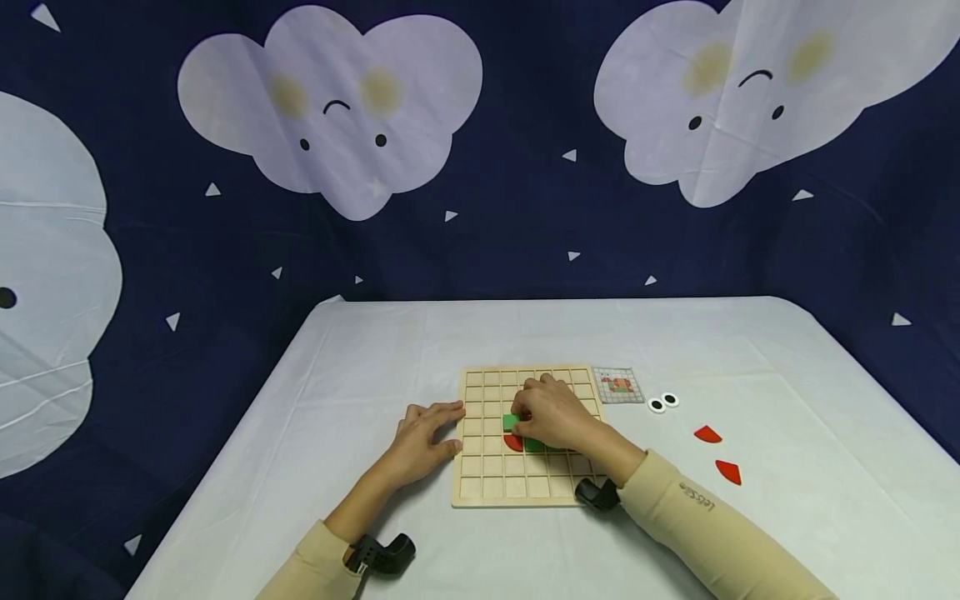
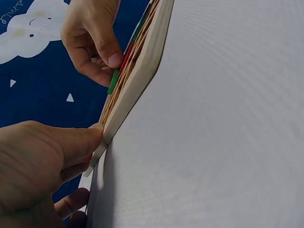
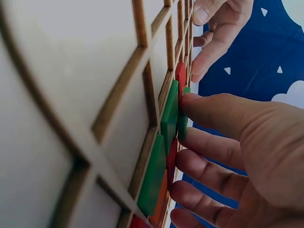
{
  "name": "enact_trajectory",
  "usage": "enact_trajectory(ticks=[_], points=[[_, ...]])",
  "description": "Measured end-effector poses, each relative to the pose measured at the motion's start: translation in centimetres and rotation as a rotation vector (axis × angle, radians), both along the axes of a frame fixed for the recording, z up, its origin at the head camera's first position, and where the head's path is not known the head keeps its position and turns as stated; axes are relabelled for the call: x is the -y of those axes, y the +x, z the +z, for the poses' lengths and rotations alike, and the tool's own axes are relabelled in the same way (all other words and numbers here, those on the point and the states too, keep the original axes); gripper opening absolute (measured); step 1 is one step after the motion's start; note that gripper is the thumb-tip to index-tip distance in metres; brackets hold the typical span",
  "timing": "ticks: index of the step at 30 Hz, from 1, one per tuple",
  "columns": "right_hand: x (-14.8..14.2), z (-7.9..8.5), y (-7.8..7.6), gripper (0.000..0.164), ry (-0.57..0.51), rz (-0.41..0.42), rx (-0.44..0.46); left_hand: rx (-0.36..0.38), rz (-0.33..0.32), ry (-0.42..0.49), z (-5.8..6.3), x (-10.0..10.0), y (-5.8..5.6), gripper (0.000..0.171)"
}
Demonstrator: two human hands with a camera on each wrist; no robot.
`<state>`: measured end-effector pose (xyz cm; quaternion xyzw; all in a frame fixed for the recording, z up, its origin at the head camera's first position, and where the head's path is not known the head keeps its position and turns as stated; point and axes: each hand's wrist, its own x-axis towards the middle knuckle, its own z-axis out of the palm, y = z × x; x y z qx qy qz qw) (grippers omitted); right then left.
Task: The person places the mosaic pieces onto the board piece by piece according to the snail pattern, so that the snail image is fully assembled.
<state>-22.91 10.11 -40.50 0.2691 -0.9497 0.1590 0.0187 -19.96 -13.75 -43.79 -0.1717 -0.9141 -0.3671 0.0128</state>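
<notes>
A wooden grid board (image 1: 480,492) lies on the white table. My left hand (image 1: 420,442) rests at its left edge, thumb and fingertips touching the rim. Over the middle of the board, my right hand (image 1: 555,412) pinches a green square tile (image 1: 511,422) between thumb and index finger, low over the grid. Just below it sits a red rounded tile (image 1: 513,443), with a green tile (image 1: 534,446) beside that. From the right wrist, more pieces show in the cells, among them another green tile (image 3: 153,175) and an orange one (image 3: 159,209). My right hand hides part of the grid.
At the board's upper right lies a pattern card (image 1: 618,385). Two white discs with black centres, like eyes (image 1: 656,406), are right of it. Farther right are two red wedge-shaped tiles (image 1: 707,434). A dark blue cloud-print cloth (image 1: 525,233) hangs behind the table.
</notes>
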Motion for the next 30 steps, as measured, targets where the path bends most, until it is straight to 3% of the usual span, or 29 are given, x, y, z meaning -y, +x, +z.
enact_trajectory(ticks=[16,30], points=[[-0.8,0.7,0.3,0.022,-0.035,0.002,-0.035,0.001,-0.005,-0.003,0.1,0.0,0.0,0.046],[-7.5,2.3,1.4,0.026,-0.077,-0.144,-0.089,-0.006,-0.011,-0.002,0.1,0.0,0.0,0.046]])
